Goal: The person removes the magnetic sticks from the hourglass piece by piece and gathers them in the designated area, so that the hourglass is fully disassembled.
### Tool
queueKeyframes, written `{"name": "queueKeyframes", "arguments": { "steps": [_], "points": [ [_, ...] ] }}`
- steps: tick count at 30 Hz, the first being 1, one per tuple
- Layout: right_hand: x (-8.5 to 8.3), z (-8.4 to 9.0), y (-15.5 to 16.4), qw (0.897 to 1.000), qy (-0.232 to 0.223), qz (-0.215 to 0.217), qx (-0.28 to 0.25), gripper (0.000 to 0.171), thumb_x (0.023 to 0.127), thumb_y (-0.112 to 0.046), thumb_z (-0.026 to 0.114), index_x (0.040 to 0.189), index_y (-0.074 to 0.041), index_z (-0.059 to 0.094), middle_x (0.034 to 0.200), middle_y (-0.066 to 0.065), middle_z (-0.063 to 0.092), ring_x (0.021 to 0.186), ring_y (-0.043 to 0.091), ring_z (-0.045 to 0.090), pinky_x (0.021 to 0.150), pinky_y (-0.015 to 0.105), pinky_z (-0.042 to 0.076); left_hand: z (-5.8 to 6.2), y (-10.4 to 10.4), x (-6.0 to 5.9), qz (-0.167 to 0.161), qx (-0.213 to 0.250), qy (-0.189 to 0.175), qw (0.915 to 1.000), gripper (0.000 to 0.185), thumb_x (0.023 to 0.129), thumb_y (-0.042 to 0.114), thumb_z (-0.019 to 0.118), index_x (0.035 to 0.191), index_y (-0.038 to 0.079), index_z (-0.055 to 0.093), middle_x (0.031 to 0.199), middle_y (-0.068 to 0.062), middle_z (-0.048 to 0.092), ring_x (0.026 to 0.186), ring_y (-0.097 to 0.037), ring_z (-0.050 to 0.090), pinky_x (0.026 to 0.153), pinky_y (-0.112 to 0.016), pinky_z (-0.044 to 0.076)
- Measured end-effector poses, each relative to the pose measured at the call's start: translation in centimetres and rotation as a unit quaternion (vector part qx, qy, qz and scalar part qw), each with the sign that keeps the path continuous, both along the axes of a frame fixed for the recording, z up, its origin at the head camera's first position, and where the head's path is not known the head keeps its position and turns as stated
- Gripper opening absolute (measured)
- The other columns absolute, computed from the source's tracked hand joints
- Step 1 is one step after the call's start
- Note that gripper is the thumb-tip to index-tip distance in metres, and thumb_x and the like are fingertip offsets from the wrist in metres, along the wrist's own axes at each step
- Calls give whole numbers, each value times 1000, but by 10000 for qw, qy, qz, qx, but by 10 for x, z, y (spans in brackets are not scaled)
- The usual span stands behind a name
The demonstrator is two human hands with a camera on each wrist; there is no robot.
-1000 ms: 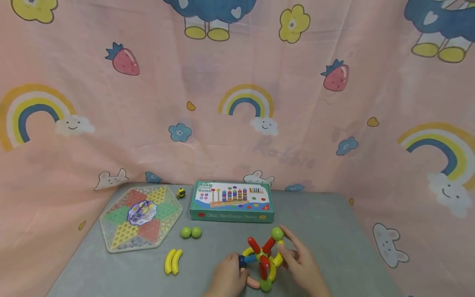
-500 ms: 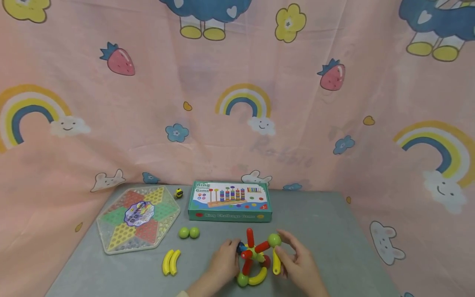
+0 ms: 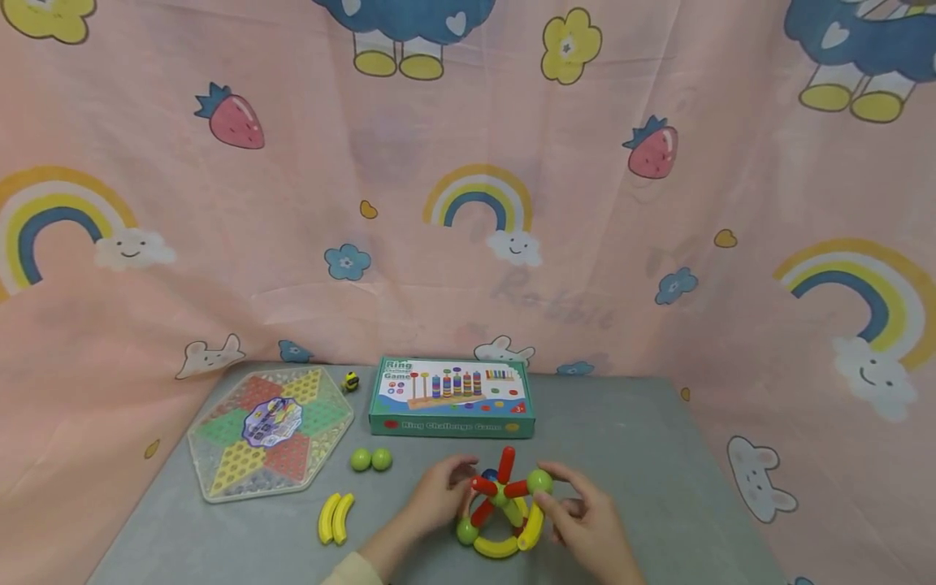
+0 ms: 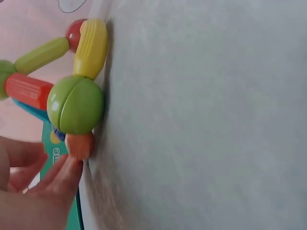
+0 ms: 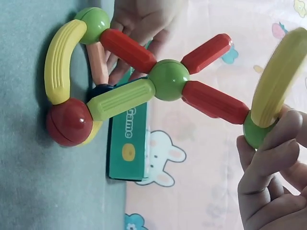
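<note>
Both hands flank the rod-and-ball toy (image 3: 503, 510) on the near table (image 3: 643, 455): left hand (image 3: 433, 496) fingers touching it, straight. Right hand (image 3: 585, 520) pinches its green ball (image 5: 256, 132), which only the right wrist view shows clearly.

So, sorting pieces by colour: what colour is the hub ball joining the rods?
Green hub ball, clearest in the right wrist view.

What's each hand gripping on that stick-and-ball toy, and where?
Right hand pinches the green ball on the stick-and-ball toy, where a red stick and yellow curve meet. Left hand touches its far-left side; grip unclear.
</note>
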State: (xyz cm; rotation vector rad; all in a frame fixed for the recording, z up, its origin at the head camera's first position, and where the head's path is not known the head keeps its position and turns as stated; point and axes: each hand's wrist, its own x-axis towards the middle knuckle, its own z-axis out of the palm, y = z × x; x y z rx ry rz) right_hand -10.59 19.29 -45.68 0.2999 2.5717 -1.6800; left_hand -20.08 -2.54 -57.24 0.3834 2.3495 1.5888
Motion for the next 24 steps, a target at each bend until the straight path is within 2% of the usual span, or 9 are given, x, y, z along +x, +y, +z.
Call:
{"name": "queueKeyframes", "arguments": {
  "steps": [3, 5, 7, 10, 12, 14, 16, 20, 24],
  "points": [
    [0, 0, 0, 10000, 20, 2, 29, 37, 92, -29, 74, 127, -20, 65, 75, 8, 64, 44, 17, 46, 43, 26, 37, 2, -7, 3, -56, 283, -244, 9993, 38, 94, 6, 63, 133, 9, 62, 127, -10, 67, 111, -22, 66, 94, -43, 56],
    [-1, -1, -1, 10000, -7, -20, 22, 35, 92, -28, 74, 125, -21, 66, 74, 7, 63, 44, 16, 46, 43, 26, 37, 8, -12, 7, 199, 294, -113, 9993, 39, 93, 7, 64, 132, 8, 62, 126, -11, 65, 104, -19, 66, 88, -36, 57],
    [-1, -2, -1, 10000, 20, -17, 21, 34, 93, -27, 74, 125, -20, 66, 88, 7, 66, 46, 17, 48, 44, 26, 40, 20, -16, 13, 705, 388, 222, 9965, 37, 91, 6, 66, 128, 7, 63, 119, -11, 64, 95, -16, 63, 80, -29, 56],
    [-1, -5, 0, 9999, 98, -45, 57, 35, 92, -28, 74, 126, -19, 66, 114, 6, 65, 51, 19, 55, 48, 28, 45, 44, -18, 23, 1525, 642, 931, 9818, 29, 90, 6, 67, 119, 11, 65, 104, -7, 63, 82, -12, 59, 73, -23, 53],
    [-1, -6, 1, 9998, 158, -55, 109, 37, 92, -29, 74, 127, -19, 65, 119, 8, 65, 55, 19, 58, 51, 29, 48, 63, -18, 32, 1699, 897, 1324, 9724, 23, 91, 6, 68, 113, 13, 65, 97, -4, 62, 78, -10, 60, 73, -22, 54],
    [-1, -7, 1, 9997, 206, -76, 145, 37, 92, -30, 74, 127, -19, 66, 122, 8, 65, 58, 18, 60, 53, 29, 51, 81, -16, 43, 1481, 1040, 1536, 9714, 18, 93, 10, 69, 109, 16, 66, 96, -2, 63, 75, -7, 62, 73, -23, 56],
    [-1, -8, 2, 9995, 257, -51, 190, 38, 91, -30, 75, 127, -19, 66, 124, 8, 65, 60, 17, 62, 54, 29, 52, 96, -13, 54, 928, 1158, 1540, 9769, 16, 95, 17, 70, 110, 16, 65, 102, -3, 63, 76, -6, 64, 74, -24, 57],
    [-2, -8, 2, 9991, 343, 40, 232, 38, 91, -29, 75, 126, -18, 66, 116, 6, 69, 62, 16, 63, 57, 28, 52, 112, -3, 73, -368, 1255, 887, 9874, 32, 94, 28, 73, 120, 15, 63, 114, -6, 62, 79, -6, 65, 76, -24, 58],
    [-3, -7, 2, 9990, 307, 86, 315, 37, 92, -28, 74, 126, -16, 65, 90, 2, 71, 63, 15, 62, 60, 25, 50, 115, 8, 83, -949, 977, 115, 9906, 45, 86, 29, 82, 124, 17, 61, 109, 4, 61, 80, -6, 65, 76, -21, 57]
  ]
}}
